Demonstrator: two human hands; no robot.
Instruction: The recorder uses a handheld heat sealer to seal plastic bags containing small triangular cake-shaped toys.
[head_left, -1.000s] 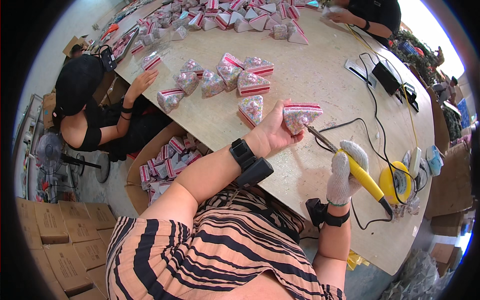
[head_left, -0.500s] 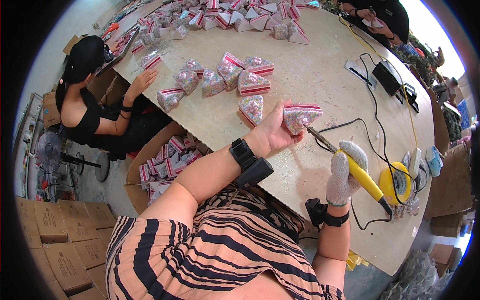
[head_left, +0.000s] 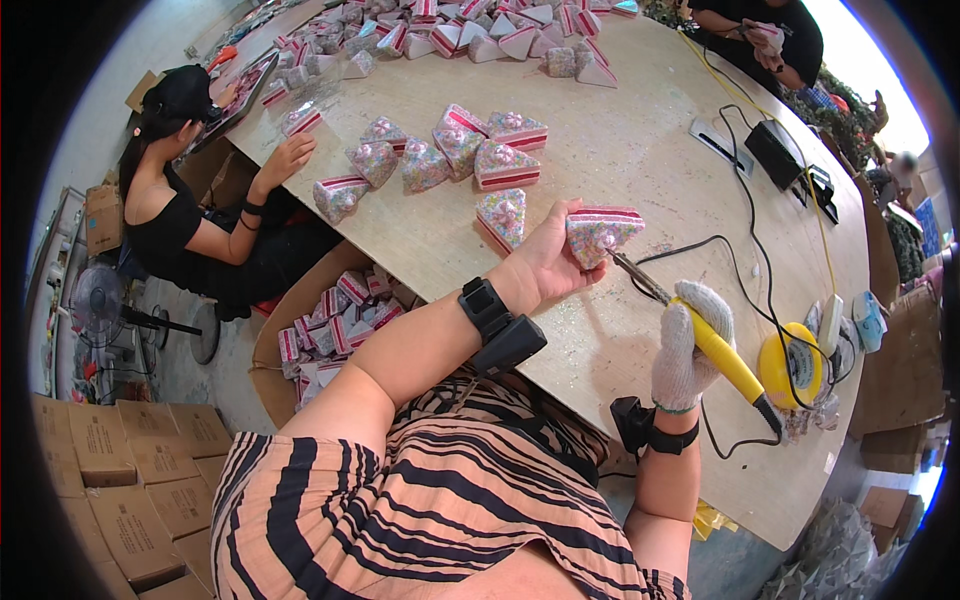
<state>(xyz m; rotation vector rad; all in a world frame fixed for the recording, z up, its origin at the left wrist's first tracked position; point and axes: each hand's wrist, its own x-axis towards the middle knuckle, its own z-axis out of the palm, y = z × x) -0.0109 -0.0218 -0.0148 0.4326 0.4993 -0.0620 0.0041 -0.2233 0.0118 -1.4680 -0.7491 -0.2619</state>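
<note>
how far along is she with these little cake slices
Done, it seems: a cluster of slices sits mid-table, with more in the box beside her. In hand: the left hand holds one slice while the gloved right hand puts the yellow iron to it. Left: possibly the far pile.

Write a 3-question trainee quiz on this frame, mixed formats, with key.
1. True or false: the left hand holds a wedge-shaped cake-slice ornament with red stripes and pastel sprinkles off the round beige worktable.
2. The white-gloved right hand grips which tool? A) scissors B) yellow-handled soldering-style iron C) brush
3. Fill in: the iron's metal tip points toward the held ______.

Key: 1 true; 2 B; 3 ornament.
</note>
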